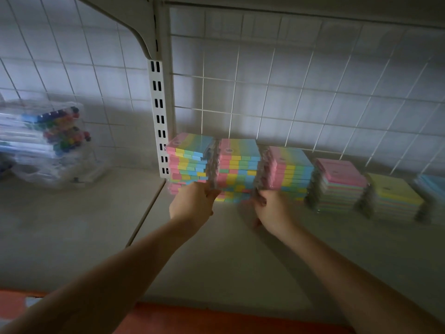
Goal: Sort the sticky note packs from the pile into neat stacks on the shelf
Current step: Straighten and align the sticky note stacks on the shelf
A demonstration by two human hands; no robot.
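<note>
Several stacks of wrapped sticky note packs stand in a row at the back of the shelf [240,249]. The middle rainbow stack [237,169] has my hands on both sides near its base. My left hand [192,203] grips its lower left edge, between it and the left rainbow stack [190,160]. My right hand [269,206] grips its lower right edge, beside a third rainbow stack [289,169]. Further right stand a pink-topped stack [339,184], a yellow-topped stack [392,196] and a blue-topped stack [433,186] at the frame edge.
A white slotted upright [159,121] divides the shelf bays. In the left bay lies a clear plastic bag of coloured marker sets [48,143]. A wire grid panel [289,92] backs the shelf. An orange strip [216,317] runs along the shelf's front edge.
</note>
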